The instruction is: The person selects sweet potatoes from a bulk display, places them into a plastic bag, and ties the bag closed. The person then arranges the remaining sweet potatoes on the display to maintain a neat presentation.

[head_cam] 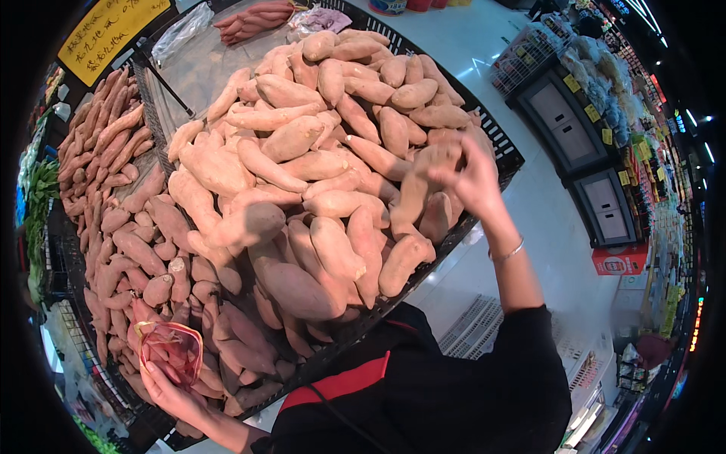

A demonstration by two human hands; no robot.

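Observation:
A large heap of pale sweet potatoes (289,136) fills the middle of a black plastic crate display (505,142). Smaller reddish sweet potatoes (136,255) lie in a heap on the left. At the lower left, my left hand (170,394) holds a red mesh bag (170,346) by its side, with the mouth spread and some sweet potatoes inside. My right hand (473,176), blurred, is over the right edge of the pale heap with its fingers curved. A blurred sweet potato (411,196) lies close by its fingertips; whether the hand touches it I cannot tell.
A yellow handwritten sign (113,34) stands at the upper left. Behind the heap are a bundle of red sweet potatoes (252,21) and a crumpled clear plastic bag (181,34). White perforated crates (473,326) sit on the floor to the right, with grey cabinets (561,125) beyond.

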